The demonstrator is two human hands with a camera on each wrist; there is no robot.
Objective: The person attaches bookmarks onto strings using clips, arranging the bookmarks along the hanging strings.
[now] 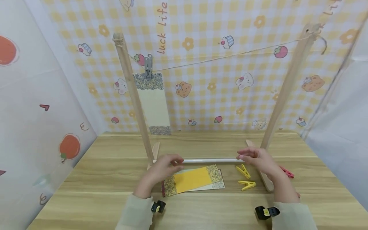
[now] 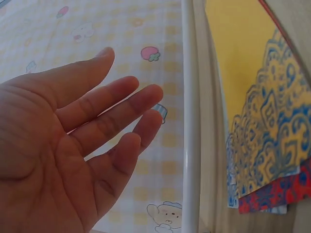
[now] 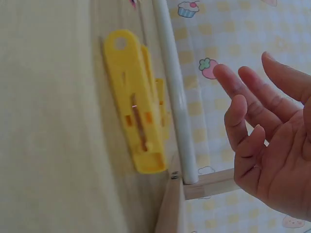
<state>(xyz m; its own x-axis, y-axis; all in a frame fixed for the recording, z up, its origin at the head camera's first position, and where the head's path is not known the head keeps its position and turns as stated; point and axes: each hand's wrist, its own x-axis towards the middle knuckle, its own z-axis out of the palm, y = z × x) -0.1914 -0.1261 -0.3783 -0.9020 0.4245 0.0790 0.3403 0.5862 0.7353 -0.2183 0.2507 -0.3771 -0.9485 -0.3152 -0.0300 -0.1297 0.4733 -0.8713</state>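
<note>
My left hand (image 1: 162, 167) hovers by the left end of a white rod (image 1: 211, 160), its fingers loosely bent and holding nothing. At the rod's other end is my right hand (image 1: 260, 161), also with relaxed fingers and nothing in its grasp. The rod runs low between two wooden posts. In front of it lies a small stack of patterned cards, a yellow card (image 1: 191, 181) on top; the left wrist view also shows a red card (image 2: 279, 196) beneath. Two yellow clothespins (image 1: 243, 171) lie near my right hand, one large in the right wrist view.
A left wooden post (image 1: 135, 99) and a right wooden post (image 1: 284, 89) hold a sagging string (image 1: 224, 57). A grey clip (image 1: 148, 67) hangs a pale card (image 1: 155, 107) from it. A red clothespin (image 1: 287, 172) lies beyond my right wrist. A checked cloth backs the table.
</note>
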